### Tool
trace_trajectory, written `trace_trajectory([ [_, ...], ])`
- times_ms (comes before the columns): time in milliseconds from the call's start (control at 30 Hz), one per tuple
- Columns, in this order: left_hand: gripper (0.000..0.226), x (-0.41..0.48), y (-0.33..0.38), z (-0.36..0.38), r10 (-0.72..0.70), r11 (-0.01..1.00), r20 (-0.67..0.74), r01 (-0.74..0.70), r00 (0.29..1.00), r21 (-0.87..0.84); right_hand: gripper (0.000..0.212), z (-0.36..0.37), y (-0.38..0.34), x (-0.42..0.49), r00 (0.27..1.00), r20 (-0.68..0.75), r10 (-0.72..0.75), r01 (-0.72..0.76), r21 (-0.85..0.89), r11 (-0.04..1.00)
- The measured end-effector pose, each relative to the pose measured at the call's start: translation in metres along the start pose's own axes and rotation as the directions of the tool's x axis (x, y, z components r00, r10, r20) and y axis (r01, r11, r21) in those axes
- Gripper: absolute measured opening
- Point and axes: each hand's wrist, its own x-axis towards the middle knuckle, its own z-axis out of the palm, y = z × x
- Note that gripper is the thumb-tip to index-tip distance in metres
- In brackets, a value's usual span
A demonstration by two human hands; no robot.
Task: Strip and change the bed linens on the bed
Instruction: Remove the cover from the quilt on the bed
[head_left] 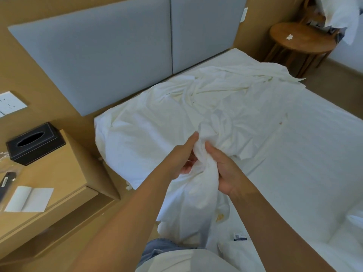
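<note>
A rumpled white bed sheet [176, 118] lies loose over the head end of the bed, its far edge bunched near the grey headboard [117, 55]. Both hands gather a fold of it near the bed's left edge. My left hand [184, 154] grips the bunched cloth from the left, fingers partly hidden inside it. My right hand [225, 169] grips the same bunch from the right, fingers curled into the fabric. The gathered sheet hangs down toward my lap and shows a yellow stain [220, 216]. The bare white mattress [304, 154] shows to the right.
A wooden nightstand [64, 173] stands at the left with a black tissue box [35, 144], white paper [29, 199] and a dark remote. A round wooden side table [300, 38] stands beyond the bed's far corner, with white linen [339, 14] piled behind it.
</note>
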Motion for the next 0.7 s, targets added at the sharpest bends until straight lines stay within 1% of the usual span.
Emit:
trace_trajectory([
  [67,0.039,-0.001,0.005,0.004,0.035,0.999,-0.013,-0.035,0.999,-0.025,0.055,-0.001,0.005,-0.004,1.000,-0.022,-0.002,0.001,-0.021,1.000],
  [100,0.029,-0.002,0.010,0.007,0.069,0.997,-0.029,-0.069,0.997,-0.018,0.052,-0.002,0.007,-0.006,1.000,-0.031,-0.006,0.005,-0.021,1.000],
  [133,0.024,-0.002,0.014,0.008,0.133,0.991,-0.061,-0.133,0.989,0.016,0.048,-0.003,0.008,-0.008,0.999,-0.036,-0.017,0.016,-0.013,1.000],
  [167,0.025,-0.003,0.020,0.011,0.237,0.969,-0.112,-0.227,0.965,0.093,0.044,-0.003,0.009,-0.009,0.999,-0.042,-0.032,0.032,-0.002,0.999],
  [200,0.031,-0.006,0.027,0.014,0.367,0.920,-0.156,-0.334,0.917,0.205,0.043,-0.003,0.011,-0.010,0.998,-0.052,-0.045,0.045,0.005,0.999],
  [233,0.038,-0.010,0.034,0.021,0.494,0.843,-0.145,-0.432,0.857,0.321,0.045,-0.004,0.012,-0.011,0.997,-0.061,-0.055,0.055,0.006,0.998],
  [267,0.043,-0.015,0.042,0.028,0.581,0.753,-0.058,-0.509,0.812,0.417,0.049,-0.004,0.014,-0.011,0.995,-0.072,-0.065,0.065,-0.002,0.998],
  [300,0.047,-0.021,0.048,0.038,0.618,0.665,0.072,-0.570,0.783,0.482,0.052,-0.003,0.015,-0.010,0.993,-0.086,-0.077,0.077,-0.004,0.997],
  [333,0.049,-0.026,0.053,0.049,0.616,0.601,0.196,-0.615,0.763,0.510,0.051,-0.003,0.016,-0.010,0.992,-0.095,-0.088,0.089,0.005,0.996],
  [367,0.050,-0.029,0.055,0.057,0.600,0.570,0.278,-0.645,0.750,0.508,0.045,-0.003,0.015,-0.009,0.990,-0.099,-0.099,0.101,0.011,0.995],
  [400,0.051,-0.029,0.057,0.061,0.590,0.587,0.292,-0.648,0.753,0.486,0.035,-0.004,0.013,-0.008,0.988,-0.106,-0.112,0.112,-0.007,0.994],
  [433,0.051,-0.028,0.057,0.059,0.584,0.651,0.235,-0.622,0.777,0.435,0.024,-0.004,0.010,-0.007,0.984,-0.128,-0.121,0.114,-0.064,0.991],
  [467,0.049,-0.026,0.057,0.053,0.577,0.727,0.142,-0.585,0.804,0.359,0.019,-0.004,0.007,-0.007,0.976,-0.170,-0.137,0.111,-0.153,0.982],
  [500,0.044,-0.022,0.057,0.044,0.554,0.792,0.041,-0.541,0.832,0.284,0.020,-0.006,0.003,-0.007,0.964,-0.211,-0.165,0.114,-0.231,0.966],
  [533,0.037,-0.017,0.053,0.034,0.511,0.839,-0.045,-0.486,0.858,0.244,0.024,-0.009,0.000,-0.007,0.952,-0.238,-0.193,0.124,-0.274,0.954],
  [567,0.035,-0.010,0.047,0.024,0.459,0.869,-0.109,-0.420,0.882,0.262,0.028,-0.011,-0.002,-0.008,0.944,-0.250,-0.216,0.141,-0.287,0.948],
  [600,0.041,-0.007,0.039,0.015,0.382,0.901,-0.145,-0.333,0.913,0.278,0.031,-0.013,-0.005,-0.009,0.939,-0.253,-0.234,0.158,-0.289,0.944],
  [633,0.052,-0.005,0.030,0.009,0.276,0.937,-0.152,-0.231,0.949,0.263,0.034,-0.015,-0.006,-0.009,0.933,-0.259,-0.249,0.170,-0.291,0.941],
  [667,0.061,-0.003,0.022,0.005,0.161,0.963,-0.128,-0.128,0.978,0.238,0.036,-0.016,-0.007,-0.009,0.930,-0.268,-0.251,0.173,-0.285,0.943],
  [700,0.066,0.000,0.014,0.004,0.070,0.973,-0.091,-0.048,0.993,0.228,0.038,-0.017,-0.007,-0.009,0.932,-0.273,-0.240,0.166,-0.266,0.949],
])
